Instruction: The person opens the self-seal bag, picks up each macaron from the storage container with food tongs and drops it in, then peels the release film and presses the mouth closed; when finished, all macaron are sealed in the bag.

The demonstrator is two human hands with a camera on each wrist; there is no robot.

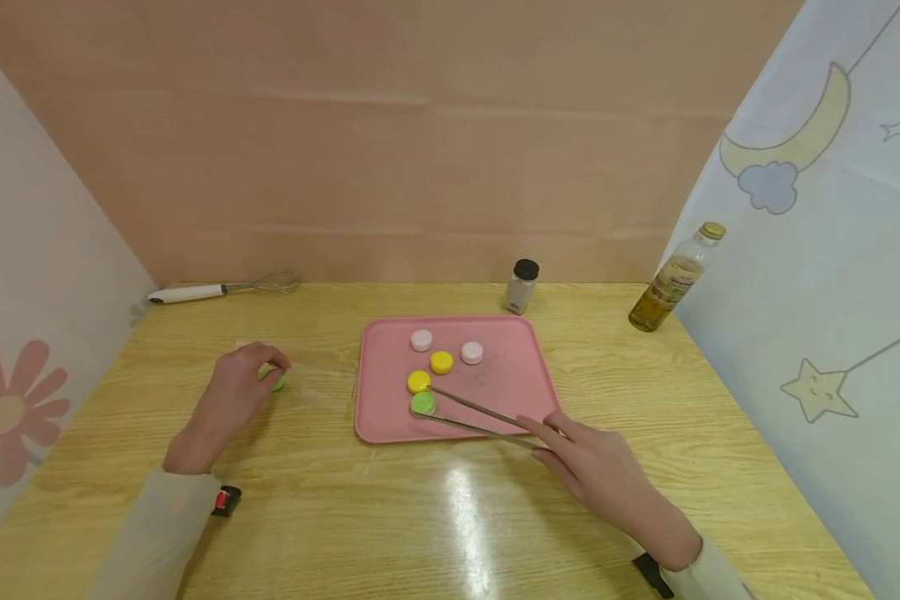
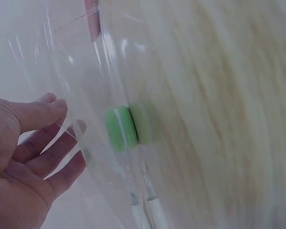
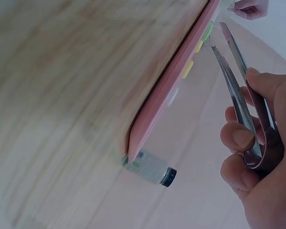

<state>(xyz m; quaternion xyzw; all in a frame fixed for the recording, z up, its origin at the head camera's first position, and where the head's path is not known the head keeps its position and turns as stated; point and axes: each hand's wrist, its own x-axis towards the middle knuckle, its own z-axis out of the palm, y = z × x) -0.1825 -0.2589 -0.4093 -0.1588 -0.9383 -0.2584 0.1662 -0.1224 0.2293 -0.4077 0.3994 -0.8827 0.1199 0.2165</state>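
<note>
1. Left hand (image 1: 236, 392): thumb and fingertips pinch the edge of a clear bag (image 2: 69, 78). A bagged macaron (image 2: 121, 129), green with a pale middle, lies inside.
2. Right hand (image 1: 600, 471): fingers and thumb grip the tongs (image 3: 238, 105), whose arms stand apart.
3. Green macaron (image 1: 423, 403): on the pink tray (image 1: 513, 337), near its front left corner, with the tong tips on either side. Contact with the tips cannot be confirmed.
4. Adjacent items: a yellow macaron (image 1: 419, 381) sits just behind; another yellow one (image 1: 441, 362) and two pink ones (image 1: 472, 352) lie farther back.
5. Handling, macaron: probably light, with a smooth shell that may crack or dent. Take hold across the rim at mid-height; apply light, even pressure. Off-centre tips could roll it or nudge the yellow neighbour.
6. Handling, bag: thin, limp and likely slippery. Hold by the mouth edge, keeping the layers separated.
</note>
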